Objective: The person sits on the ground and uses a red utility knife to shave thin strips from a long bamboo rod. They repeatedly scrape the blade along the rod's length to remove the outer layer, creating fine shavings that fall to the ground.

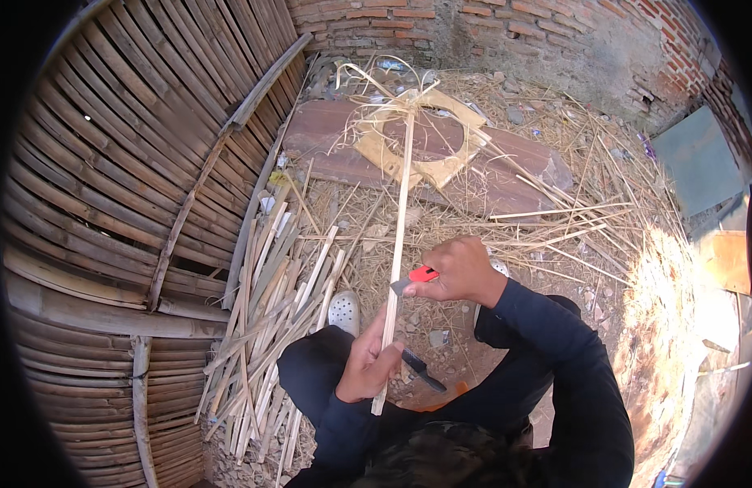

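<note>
My left hand (370, 366) is closed around the lower end of a long pale bamboo strip (405, 183), which slants up and away from me. The strip's far end rests at a yellowish frame with a large round hole (377, 153), where thin curled shavings are bunched. In my right hand (461, 272) is a red-handled knife (422, 275), its grey blade lying against the strip a little beyond my left hand. A dark knife-like tool (425, 372) shows beside my left fingers; whether they touch it I cannot tell.
Cut bamboo strips (266, 325) lie piled at the left, beside a bamboo slat wall (107, 163). The frame stands on a brown board (327, 134). Shavings and thin sticks (571, 207) litter the ground towards a brick wall (441, 32). White clogs (343, 312) are on my feet.
</note>
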The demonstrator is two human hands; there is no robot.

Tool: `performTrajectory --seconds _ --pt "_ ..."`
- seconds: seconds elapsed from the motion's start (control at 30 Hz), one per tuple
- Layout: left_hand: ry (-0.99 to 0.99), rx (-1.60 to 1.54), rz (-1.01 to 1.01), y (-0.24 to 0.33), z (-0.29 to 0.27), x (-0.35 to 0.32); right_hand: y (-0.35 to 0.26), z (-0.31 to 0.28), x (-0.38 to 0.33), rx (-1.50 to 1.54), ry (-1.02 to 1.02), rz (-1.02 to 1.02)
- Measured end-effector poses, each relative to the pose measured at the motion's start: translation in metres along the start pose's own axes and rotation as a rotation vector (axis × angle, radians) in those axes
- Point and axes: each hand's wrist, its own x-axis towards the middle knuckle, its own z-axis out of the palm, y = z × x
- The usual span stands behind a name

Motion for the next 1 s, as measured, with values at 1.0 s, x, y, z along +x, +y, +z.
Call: performTrajectory --seconds 1.0 --pt "-0.079 0.042 -0.013 -0.014 0.001 -0.001 0.007 -0.004 -0.004 -0.062 -0.011 0.023"
